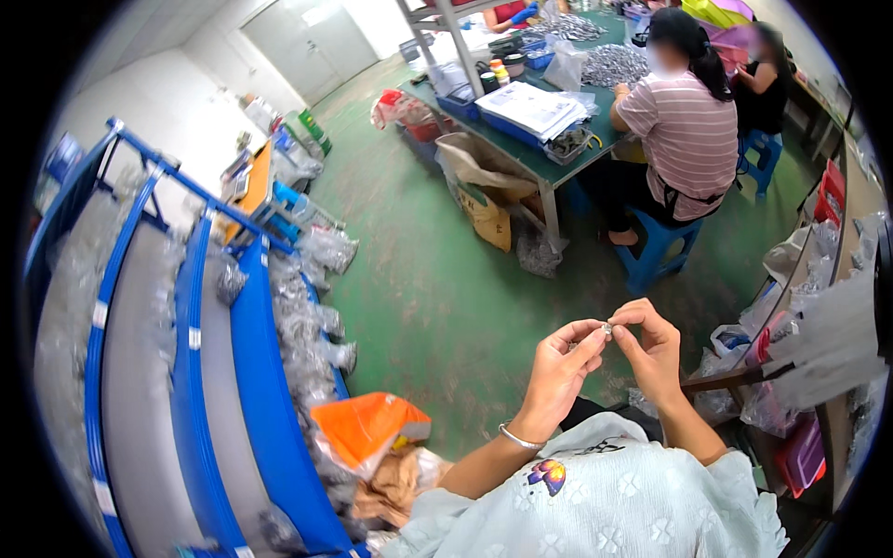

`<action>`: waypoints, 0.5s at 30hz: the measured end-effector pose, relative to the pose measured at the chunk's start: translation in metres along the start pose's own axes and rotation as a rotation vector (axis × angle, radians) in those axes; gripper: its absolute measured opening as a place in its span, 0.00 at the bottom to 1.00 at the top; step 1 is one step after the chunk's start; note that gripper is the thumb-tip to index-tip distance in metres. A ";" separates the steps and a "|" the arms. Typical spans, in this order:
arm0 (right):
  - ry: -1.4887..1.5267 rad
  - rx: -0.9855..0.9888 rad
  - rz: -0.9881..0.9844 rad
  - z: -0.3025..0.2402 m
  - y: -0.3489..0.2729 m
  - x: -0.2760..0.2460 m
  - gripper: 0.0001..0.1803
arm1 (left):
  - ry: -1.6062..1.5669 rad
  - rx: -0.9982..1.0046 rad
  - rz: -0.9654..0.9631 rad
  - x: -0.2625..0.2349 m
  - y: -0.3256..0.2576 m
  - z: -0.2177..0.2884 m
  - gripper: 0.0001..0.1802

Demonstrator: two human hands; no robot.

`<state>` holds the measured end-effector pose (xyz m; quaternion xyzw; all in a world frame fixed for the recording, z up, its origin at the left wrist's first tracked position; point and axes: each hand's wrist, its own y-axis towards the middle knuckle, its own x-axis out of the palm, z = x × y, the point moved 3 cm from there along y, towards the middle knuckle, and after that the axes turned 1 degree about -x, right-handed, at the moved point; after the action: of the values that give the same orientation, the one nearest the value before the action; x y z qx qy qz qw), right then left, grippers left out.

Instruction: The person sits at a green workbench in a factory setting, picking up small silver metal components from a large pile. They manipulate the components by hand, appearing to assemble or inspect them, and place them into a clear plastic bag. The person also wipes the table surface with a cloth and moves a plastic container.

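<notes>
1. While both hands are raised over the lap, the left hand [561, 369] and right hand [655, 352] meet at their fingertips on a small metal part [606, 328].
2. Each grip is pinched together on that part, thumb against forefinger; the part sits between the two grips, touching both. It is too small to tell its shape.
3. Step in hand, as I judge it: fitting or checking the part by fingertip, midway through one piece.
4. Any next move would call for a light, steady pinch, since a part this small could slip to the green floor [437, 298] beneath the grips.
5. Left of the grips and lower lies an orange bag [363, 428]; further left a blue rack [260, 409] holds clear bags of parts.
6. Beyond the grips, a person in a striped shirt [684, 139] sits on a blue stool [656, 246] at another surface [530, 153].
</notes>
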<state>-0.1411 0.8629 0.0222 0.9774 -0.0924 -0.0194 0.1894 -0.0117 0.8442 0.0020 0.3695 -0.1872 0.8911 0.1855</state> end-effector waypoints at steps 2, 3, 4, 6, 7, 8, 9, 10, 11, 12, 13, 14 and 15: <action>-0.076 -0.042 0.028 0.012 0.050 0.001 0.05 | 0.019 -0.016 0.031 -0.004 0.050 0.020 0.09; -0.080 -0.038 0.041 0.020 0.072 0.001 0.05 | 0.020 -0.022 0.045 -0.004 0.074 0.028 0.09; -0.083 -0.033 0.054 0.028 0.092 0.001 0.05 | 0.017 -0.036 0.027 -0.006 0.096 0.036 0.09; -0.110 -0.034 0.076 0.047 0.131 0.001 0.05 | 0.020 -0.050 0.006 -0.013 0.139 0.049 0.10; -0.116 -0.032 0.092 0.056 0.154 0.000 0.05 | 0.035 -0.041 0.012 -0.012 0.161 0.058 0.10; -0.128 -0.017 0.116 0.066 0.173 -0.002 0.05 | 0.048 -0.047 0.019 -0.012 0.185 0.066 0.10; -0.070 0.036 0.156 0.076 0.191 -0.001 0.05 | 0.063 -0.054 0.035 -0.013 0.206 0.072 0.10; -0.065 0.035 0.180 0.087 0.210 -0.001 0.04 | 0.058 -0.066 0.037 -0.012 0.228 0.081 0.10; -0.092 0.009 0.202 0.096 0.231 -0.002 0.04 | 0.044 -0.084 0.011 -0.014 0.253 0.087 0.11; -0.120 -0.016 0.226 0.105 0.249 -0.003 0.04 | 0.030 -0.103 -0.016 -0.016 0.277 0.092 0.12; -0.130 -0.006 0.251 0.116 0.267 -0.004 0.04 | 0.013 -0.133 -0.030 -0.019 0.300 0.097 0.12; -0.143 0.000 0.278 0.127 0.286 -0.004 0.04 | -0.005 -0.164 -0.049 -0.022 0.325 0.103 0.12; -0.150 -0.012 0.295 0.135 0.308 -0.003 0.04 | -0.020 -0.173 -0.072 -0.023 0.347 0.113 0.12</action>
<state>-0.2067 0.5336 0.0121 0.9478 -0.2487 -0.0649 0.1888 -0.0927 0.4875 -0.0090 0.3676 -0.2520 0.8606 0.2466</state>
